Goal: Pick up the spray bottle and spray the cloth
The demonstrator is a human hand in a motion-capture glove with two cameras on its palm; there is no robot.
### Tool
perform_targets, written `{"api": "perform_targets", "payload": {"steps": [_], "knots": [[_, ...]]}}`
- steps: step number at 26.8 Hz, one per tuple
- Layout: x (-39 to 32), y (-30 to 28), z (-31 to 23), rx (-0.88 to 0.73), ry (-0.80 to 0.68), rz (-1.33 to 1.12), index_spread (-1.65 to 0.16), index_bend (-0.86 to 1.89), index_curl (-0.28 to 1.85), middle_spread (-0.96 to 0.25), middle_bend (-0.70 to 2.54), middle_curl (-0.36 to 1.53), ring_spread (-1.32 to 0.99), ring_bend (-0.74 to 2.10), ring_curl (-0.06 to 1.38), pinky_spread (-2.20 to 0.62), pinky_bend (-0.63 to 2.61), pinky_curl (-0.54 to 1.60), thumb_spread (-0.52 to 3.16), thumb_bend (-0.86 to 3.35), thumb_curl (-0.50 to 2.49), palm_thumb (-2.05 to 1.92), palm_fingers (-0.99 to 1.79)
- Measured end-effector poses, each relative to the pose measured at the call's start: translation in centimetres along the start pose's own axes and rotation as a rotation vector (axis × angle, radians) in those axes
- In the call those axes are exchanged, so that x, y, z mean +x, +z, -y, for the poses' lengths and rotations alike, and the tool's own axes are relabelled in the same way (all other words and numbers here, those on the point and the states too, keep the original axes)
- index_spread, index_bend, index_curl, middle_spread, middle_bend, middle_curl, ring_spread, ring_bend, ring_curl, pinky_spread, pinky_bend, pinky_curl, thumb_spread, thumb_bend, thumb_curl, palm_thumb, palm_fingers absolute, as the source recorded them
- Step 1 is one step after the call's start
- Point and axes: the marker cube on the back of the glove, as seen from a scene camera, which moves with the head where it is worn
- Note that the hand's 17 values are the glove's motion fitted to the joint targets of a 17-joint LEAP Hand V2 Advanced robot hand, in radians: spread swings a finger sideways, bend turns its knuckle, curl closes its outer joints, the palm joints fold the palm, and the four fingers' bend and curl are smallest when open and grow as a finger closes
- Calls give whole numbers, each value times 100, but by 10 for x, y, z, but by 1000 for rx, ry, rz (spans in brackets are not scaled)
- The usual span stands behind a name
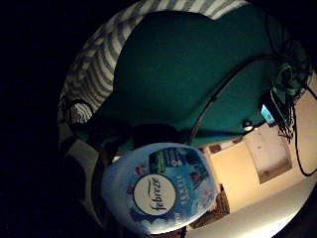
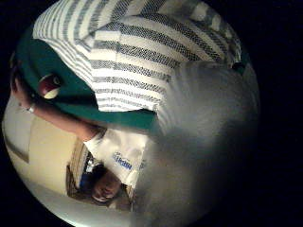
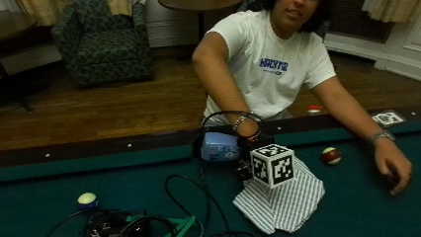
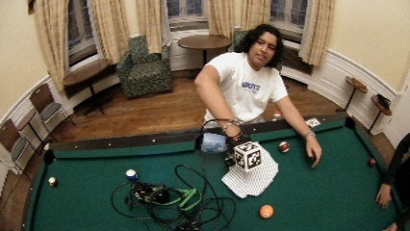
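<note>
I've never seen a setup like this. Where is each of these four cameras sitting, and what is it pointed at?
Little finger palm view: on the gloved palm, close to the spray bottle, green table beyond.
Thumb palm view: same palm, over the striped cloth; the person's shirt and bare arm show.
Outside view: across the table, facing the person; right hand at the bottle.
Wide outside view: higher, whole table and room.
Shared: the striped cloth.

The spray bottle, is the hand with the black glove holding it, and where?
Yes, it looks so. The gloved right hand holds the spray bottle by its side, beside the striped cloth. The fingers themselves are hidden.
</note>
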Motion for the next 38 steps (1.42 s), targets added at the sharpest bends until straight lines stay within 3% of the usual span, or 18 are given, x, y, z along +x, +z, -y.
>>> {"api": "perform_targets", "payload": {"steps": [7,15,26,38], "knots": [[2,5,-1,1,0,-1,-31,19,47,-19,44,46,-18,44,41,4,13,18,95,-3,45,72,114],[-7,-46,-52,172,-98,79,-31,19,47,-19,44,46,-18,44,41,4,13,18,95,-3,45,72,114],[-51,-108,-120,542,-557,429,-31,19,47,-19,44,46,-18,44,41,4,13,18,95,-3,45,72,114],[-116,-151,-97,910,-996,826,-31,19,47,-19,44,46,-18,44,41,4,13,18,95,-3,45,72,114]]}}
